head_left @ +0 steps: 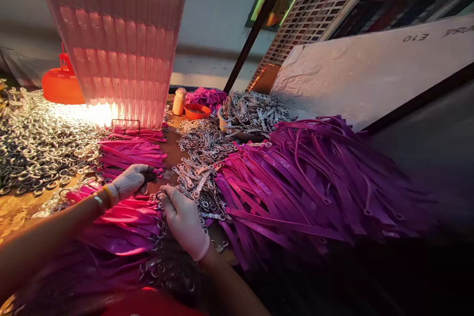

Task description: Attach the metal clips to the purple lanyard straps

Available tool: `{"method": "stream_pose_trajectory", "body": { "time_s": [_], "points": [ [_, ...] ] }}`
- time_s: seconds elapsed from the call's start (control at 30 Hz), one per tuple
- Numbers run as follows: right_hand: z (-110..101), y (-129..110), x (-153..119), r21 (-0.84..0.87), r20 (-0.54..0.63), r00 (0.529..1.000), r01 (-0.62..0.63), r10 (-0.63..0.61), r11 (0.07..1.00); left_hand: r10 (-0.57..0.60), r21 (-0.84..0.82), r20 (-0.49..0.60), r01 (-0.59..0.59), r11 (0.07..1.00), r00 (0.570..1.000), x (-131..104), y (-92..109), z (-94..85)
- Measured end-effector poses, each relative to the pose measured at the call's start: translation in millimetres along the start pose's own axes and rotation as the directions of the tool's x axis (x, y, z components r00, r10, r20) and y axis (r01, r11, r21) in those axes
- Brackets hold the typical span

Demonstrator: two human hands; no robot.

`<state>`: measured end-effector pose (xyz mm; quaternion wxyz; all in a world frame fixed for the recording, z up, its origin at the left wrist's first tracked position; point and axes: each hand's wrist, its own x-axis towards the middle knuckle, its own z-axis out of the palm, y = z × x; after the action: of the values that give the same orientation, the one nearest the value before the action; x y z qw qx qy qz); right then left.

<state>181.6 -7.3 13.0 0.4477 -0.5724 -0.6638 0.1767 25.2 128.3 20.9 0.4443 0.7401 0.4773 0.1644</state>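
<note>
My left hand, in a white knit glove with dark fingertips, is closed above the pink-purple straps. Its fingers curl inward and hide whatever is between them. My right hand, in a thin pale glove, pinches a small metal fitting at its fingertips; the fitting's exact shape is hard to make out. Under and beside both hands lie finished-looking straps with metal ends. Just right of my right hand spreads a heap of silvery metal clasps. A large pile of purple straps lies farther right.
A heap of metal rings covers the left of the table, lit by an orange lamp. A ribbed translucent panel stands behind it. Beyond are a bottle, a red bowl and a heaped basin of clasps.
</note>
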Motion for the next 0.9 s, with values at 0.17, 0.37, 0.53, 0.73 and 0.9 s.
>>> {"method": "stream_pose_trajectory", "body": {
  "time_s": [0.17,0.37,0.53,0.73,0.9],
  "points": [
    [7,-14,5,-0.197,0.093,0.993,0.092,-0.075,0.976,0.015,-0.501,0.076,0.025,0.865,0.997,-81,13,-3.5],
    [13,-29,-9,-0.496,0.292,0.933,0.335,-0.209,0.801,0.084,-0.194,-0.025,-0.087,0.977,0.996,-116,11,2.8],
    [16,-32,-19,-0.559,0.375,0.896,0.424,-0.238,0.712,0.123,-0.109,0.132,-0.109,0.988,0.984,-120,-16,13.4],
    [4,-50,-12,-0.409,0.412,0.903,0.301,-0.120,0.861,0.017,-0.412,0.057,0.008,0.911,0.998,-128,-27,20.5],
    [0,-55,-10,-0.548,0.509,0.858,0.261,0.070,0.795,0.080,-0.214,-0.057,-0.090,0.973,0.995,-137,-20,26.3]
  ]
}}
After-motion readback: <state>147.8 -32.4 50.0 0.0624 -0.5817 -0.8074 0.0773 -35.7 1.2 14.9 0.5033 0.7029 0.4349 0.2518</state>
